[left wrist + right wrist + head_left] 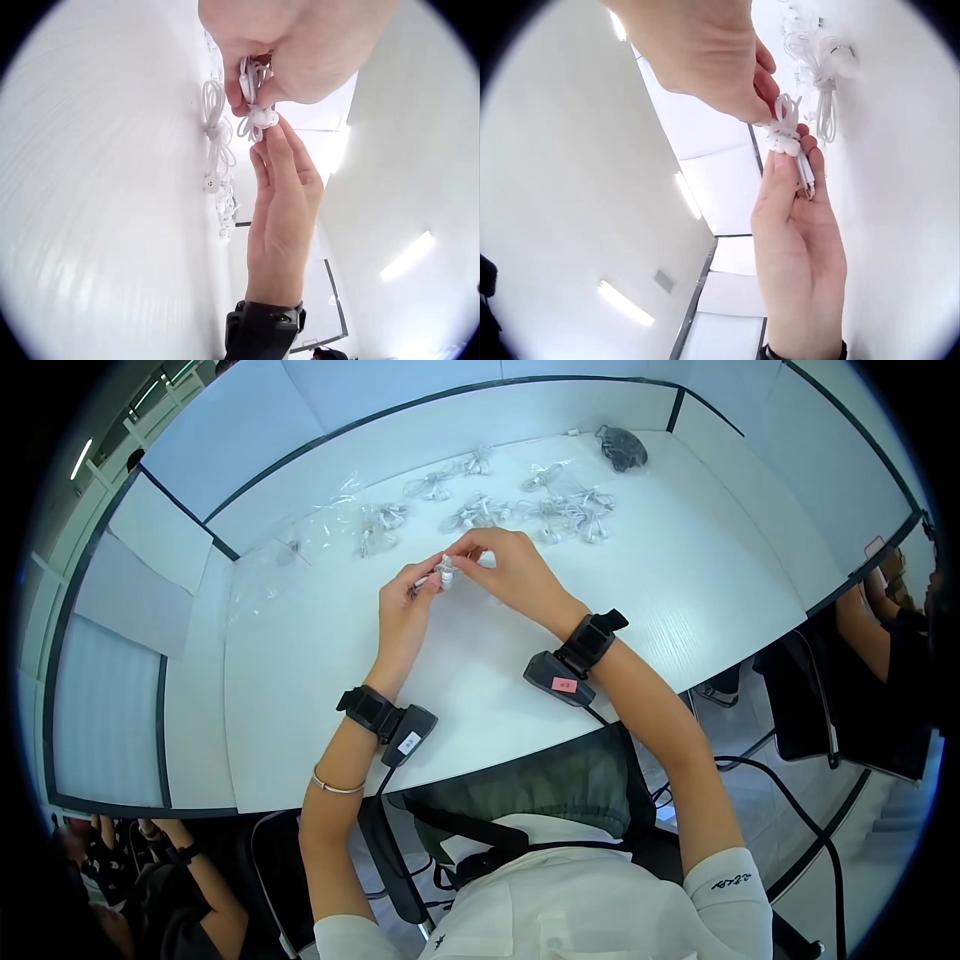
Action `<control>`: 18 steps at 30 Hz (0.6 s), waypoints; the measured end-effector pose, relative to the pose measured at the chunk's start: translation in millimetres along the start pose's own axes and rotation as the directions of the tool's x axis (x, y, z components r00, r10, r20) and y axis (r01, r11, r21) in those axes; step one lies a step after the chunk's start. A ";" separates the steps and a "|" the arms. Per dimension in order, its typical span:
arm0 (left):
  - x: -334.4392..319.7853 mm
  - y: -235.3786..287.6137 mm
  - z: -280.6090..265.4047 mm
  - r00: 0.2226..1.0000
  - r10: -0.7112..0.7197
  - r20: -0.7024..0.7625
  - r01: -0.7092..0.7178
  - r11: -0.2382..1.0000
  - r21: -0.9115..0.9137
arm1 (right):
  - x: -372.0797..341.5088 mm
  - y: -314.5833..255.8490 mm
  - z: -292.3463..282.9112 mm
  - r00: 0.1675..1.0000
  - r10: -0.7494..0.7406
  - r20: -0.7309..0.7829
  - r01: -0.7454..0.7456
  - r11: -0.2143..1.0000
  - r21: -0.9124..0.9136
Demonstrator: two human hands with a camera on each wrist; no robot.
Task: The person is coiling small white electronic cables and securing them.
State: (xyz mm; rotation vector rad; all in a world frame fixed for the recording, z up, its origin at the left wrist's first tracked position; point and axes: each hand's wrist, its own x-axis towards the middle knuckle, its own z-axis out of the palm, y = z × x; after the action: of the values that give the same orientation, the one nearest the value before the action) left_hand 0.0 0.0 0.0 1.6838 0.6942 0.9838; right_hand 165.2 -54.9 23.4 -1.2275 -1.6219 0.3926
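In the head view my left hand [404,605] grips a small coiled bundle of white wired earphones [446,572] between thumb and fingers, held up over the table. My right hand [510,568] meets it from the other side, thumb and fingertips pinching at the bundle. The left wrist view shows the looped cable and rounded white earbuds [262,118] between the two hands. Seen from the right wrist, the cable loops [787,111] stick up past the left thumb, and a straight white piece [805,172] lies along the left fingers.
Several more bundled white earphones [478,512] lie across the back of the white table [330,670]. Clear plastic bags [325,530] are spread at the back left. A dark grey pouch [622,449] sits at the back right. Low white panels [440,428] wall the table.
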 end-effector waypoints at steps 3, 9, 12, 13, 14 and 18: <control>-0.2 6.1 -8.5 1.000 0.015 0.002 -0.015 0.999 0.032 | 2.9 -0.2 10.1 0.999 -0.018 -0.040 0.019 0.999 0.037; -1.7 5.5 -5.1 0.999 0.033 -0.003 -0.033 0.997 0.067 | 1.3 2.1 7.9 0.999 -0.026 -0.020 0.026 1.000 0.004; -2.1 3.6 -4.7 1.000 0.029 -0.007 -0.028 0.997 0.078 | -0.8 -2.1 6.9 1.000 -0.007 -0.026 0.007 1.000 -0.005; -1.9 4.4 -4.9 1.000 0.021 -0.015 -0.019 0.996 0.086 | -0.9 -3.7 6.3 1.000 -0.013 -0.024 0.012 1.000 -0.014; -2.0 4.8 -4.9 1.000 0.012 -0.024 -0.010 0.995 0.094 | -1.0 -4.4 6.1 1.000 -0.019 -0.022 0.018 1.000 -0.022; -1.2 1.3 -4.1 0.988 -0.147 -0.039 0.144 0.988 -0.062 | -1.5 -0.5 8.3 0.992 -0.126 -0.013 0.124 0.988 -0.089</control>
State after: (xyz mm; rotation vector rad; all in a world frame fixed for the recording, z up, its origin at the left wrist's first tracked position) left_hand -4.2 0.6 1.5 1.5413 0.7977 0.9312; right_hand 157.8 -53.9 19.4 -1.1837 -1.7050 0.2322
